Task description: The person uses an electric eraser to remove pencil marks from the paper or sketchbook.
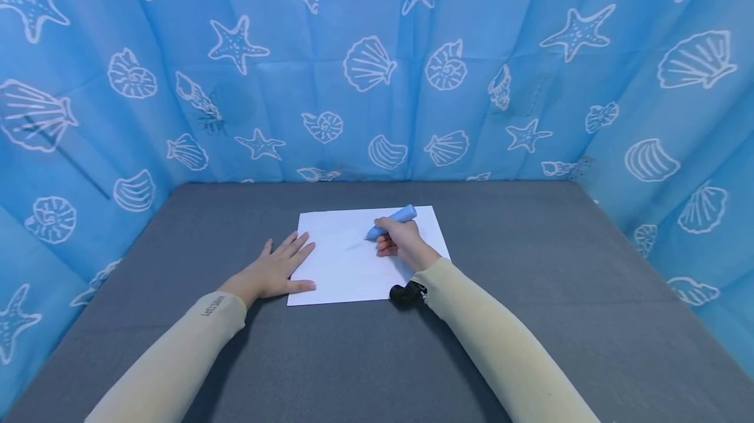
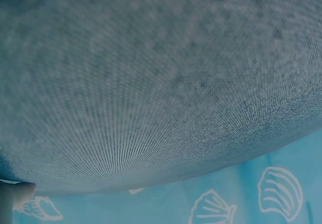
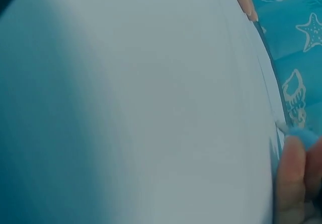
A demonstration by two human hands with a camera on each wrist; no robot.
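Observation:
A sheet of white paper [image 1: 341, 272] lies on the grey tabletop. My right hand [image 1: 406, 243] pinches a thick light-blue marker [image 1: 404, 214] over the paper's right half, tip down and pointing left. Beside the tip is a faint streak; whether it is a drawn line or a shadow I cannot tell. With fingers spread, my left hand [image 1: 273, 272] rests across the paper's left edge. The right wrist view shows the marker [image 3: 303, 135] and fingertips at the lower right. Only a bit of a finger [image 2: 21, 194] shows in the left wrist view.
The grey cloth-covered table [image 1: 530, 266] reaches back to a blue curtain [image 1: 406, 109] printed with white shells and starfish. The curtain also hangs along both sides. A small black device [image 1: 405, 294] sits at my right wrist, over the paper's near edge.

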